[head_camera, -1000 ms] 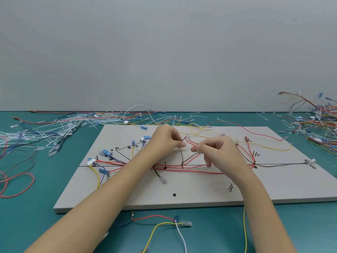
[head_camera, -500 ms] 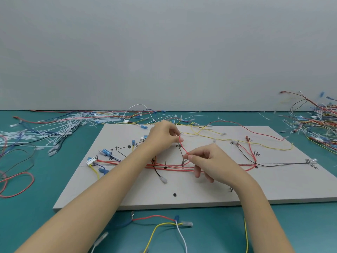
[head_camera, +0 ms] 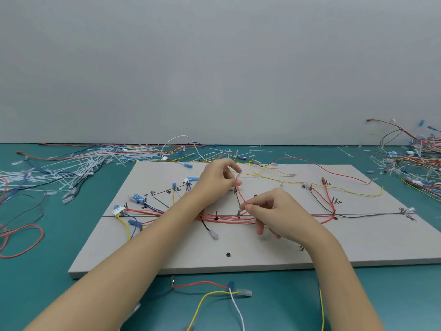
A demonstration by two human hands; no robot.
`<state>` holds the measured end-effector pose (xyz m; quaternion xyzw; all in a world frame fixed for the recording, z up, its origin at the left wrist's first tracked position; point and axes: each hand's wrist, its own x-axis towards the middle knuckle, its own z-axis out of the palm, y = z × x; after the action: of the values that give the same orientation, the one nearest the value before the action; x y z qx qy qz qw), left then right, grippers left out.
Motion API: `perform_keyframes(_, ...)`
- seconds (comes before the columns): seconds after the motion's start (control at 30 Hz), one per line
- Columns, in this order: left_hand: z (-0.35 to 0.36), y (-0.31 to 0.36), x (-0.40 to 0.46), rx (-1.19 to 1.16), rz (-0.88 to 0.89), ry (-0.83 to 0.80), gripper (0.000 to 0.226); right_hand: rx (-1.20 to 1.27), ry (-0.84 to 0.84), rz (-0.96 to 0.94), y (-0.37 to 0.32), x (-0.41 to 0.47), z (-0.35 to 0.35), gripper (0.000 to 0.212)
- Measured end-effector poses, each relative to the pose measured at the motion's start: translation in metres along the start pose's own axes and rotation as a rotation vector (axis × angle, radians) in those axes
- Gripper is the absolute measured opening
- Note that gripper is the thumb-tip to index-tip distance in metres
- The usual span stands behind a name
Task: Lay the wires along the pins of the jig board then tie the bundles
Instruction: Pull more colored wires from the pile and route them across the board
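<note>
A thin red wire (head_camera: 240, 193) is pinched near its top end by the left hand (head_camera: 218, 179) and lower down by the right hand (head_camera: 278, 212). It is held just above the middle of the gray jig board (head_camera: 358, 244), where more wires are laid.

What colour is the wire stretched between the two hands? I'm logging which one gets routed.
Red wire, seen in the head view.

teal table (head_camera: 381, 297) | plain grey wall (head_camera: 214, 68) | loose white cable ties (head_camera: 71, 168) heaped far left
</note>
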<state>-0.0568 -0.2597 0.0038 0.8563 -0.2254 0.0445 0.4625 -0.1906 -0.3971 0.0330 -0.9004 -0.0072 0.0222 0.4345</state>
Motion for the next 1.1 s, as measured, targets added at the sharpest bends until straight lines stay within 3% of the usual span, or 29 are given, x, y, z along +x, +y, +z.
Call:
perform_keyframes(0.1,0.002,0.001,0.000,0.117,-0.002,-0.034,0.019,-0.008,0.000,0.003,0.002,0.000,0.000,0.021)
perform_keyframes(0.23,-0.006,0.003,0.004,0.044,0.003,-0.028,0.019,0.022,0.026,-0.012,0.003,0.001,-0.001,0.020)
perform_keyframes(0.37,-0.025,-0.001,0.006,-0.036,-0.004,-0.139,0.029,0.020,0.025,-0.018,0.004,0.001,0.000,0.019)
perform_keyframes(0.63,-0.059,-0.002,0.002,-0.156,-0.235,-0.285,0.020,-0.021,0.005,-0.001,0.000,0.000,0.003,0.017)
perform_keyframes(0.77,-0.058,-0.008,0.000,-0.135,-0.233,-0.239,0.003,-0.049,-0.001,0.001,-0.001,0.000,0.006,0.019)
perform_keyframes(0.9,-0.052,-0.015,-0.002,-0.071,-0.202,-0.152,0.011,-0.097,0.018,-0.030,-0.002,0.001,0.013,0.023)
perform_keyframes(1.1,-0.050,-0.014,-0.005,-0.064,-0.199,-0.132,0.017,-0.139,0.022,-0.122,-0.003,0.003,0.018,0.013)
